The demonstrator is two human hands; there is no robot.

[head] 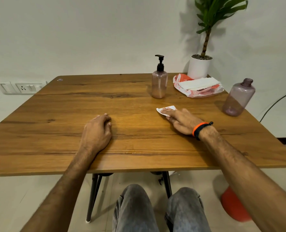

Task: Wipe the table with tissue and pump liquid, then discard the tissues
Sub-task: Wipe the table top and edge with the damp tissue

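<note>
Right hand (180,120), fingers (165,112) flat, presses tissue (168,109) on tabletop (72,104). Left hand (98,131) idle, fingers loosely curled. Risk: far sweep clips pump (159,81).

No readable text in frame.
We see red print on the tissue pack (198,88) wrapper at far right of the table (72,131), but it's too small/crumpled to read, maybe a letter or two, can't tell which. Small sticker (60,79) at far-left table corner has a mark, illegible. Pump bottle (159,81) and capless bottle (238,97) show no label. Wall socket (22,87) shows no markings we can read.
</note>
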